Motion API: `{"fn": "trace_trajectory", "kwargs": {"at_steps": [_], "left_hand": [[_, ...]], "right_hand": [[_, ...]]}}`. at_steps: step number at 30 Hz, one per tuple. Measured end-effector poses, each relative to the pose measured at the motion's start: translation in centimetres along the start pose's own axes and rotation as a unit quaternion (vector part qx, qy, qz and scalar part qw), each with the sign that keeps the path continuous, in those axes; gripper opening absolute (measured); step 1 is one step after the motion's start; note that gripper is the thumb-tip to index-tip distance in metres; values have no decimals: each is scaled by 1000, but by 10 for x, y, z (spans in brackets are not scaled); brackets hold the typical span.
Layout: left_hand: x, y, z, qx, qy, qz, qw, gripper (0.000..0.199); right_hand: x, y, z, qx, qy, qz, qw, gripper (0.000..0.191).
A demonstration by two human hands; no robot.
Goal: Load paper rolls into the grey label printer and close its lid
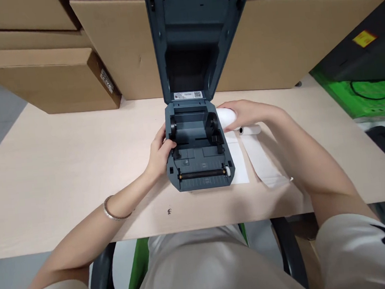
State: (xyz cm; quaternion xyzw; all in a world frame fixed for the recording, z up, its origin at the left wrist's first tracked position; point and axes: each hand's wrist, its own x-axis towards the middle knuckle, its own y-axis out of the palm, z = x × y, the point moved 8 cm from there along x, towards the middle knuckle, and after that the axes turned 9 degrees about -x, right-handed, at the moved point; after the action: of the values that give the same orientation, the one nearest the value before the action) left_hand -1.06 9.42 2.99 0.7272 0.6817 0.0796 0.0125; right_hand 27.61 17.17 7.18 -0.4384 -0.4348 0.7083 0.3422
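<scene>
A dark blue-grey label printer (198, 155) stands on the table with its lid (196, 31) raised, showing a bare roll bay and a black roller near the front. My left hand (160, 152) grips the printer's left side, thumb over the edge. To the right of the printer, my right hand (246, 112) has its fingers around a white paper roll (225, 116), partly hidden by the printer. Close below that hand lie a thinner white roll (252, 130) with a dark core end and a strip of white paper (263, 163). Another white sheet (237, 158) extends beside the printer.
Large cardboard boxes (271, 43) line the back of the table, and a flatter cardboard box (38, 79) stands at the left. Beyond the right edge are a dark machine (357, 65) and a green surface (346, 99). A chair armrest (291, 252) shows below the table's front edge.
</scene>
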Motion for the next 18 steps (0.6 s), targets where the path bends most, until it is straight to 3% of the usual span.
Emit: {"fn": "trace_trajectory", "kwargs": {"at_steps": [2,4,5,7,9,13,16,18], "left_hand": [[0,0,-1,2,4,-3,1000,48],[0,1,-1,5,10,-1,1000,47],[0,1,-1,6,14,1,1000,47],[0,1,0,6,22,4,1000,46],[0,0,0,5,25,7,1000,45],[-1,1,1,-4,14,11,1000,46],[-3,1,0,-10,7,9,1000,48],[-3,1,0,-9,8,12,1000,48]], "right_hand": [[-16,-3,-10,-20,36,-23,999,115],[-39,-6,-28,-70,119,-38,990,125],[-50,-6,-36,-94,156,-35,983,123],[-66,3,-43,-129,185,-8,974,100],[-72,16,-42,-143,165,12,976,70],[-78,20,-39,-142,103,13,984,47],[-97,-6,-31,-94,-8,12,995,32],[-113,-39,-11,-73,-109,-37,991,43]]}}
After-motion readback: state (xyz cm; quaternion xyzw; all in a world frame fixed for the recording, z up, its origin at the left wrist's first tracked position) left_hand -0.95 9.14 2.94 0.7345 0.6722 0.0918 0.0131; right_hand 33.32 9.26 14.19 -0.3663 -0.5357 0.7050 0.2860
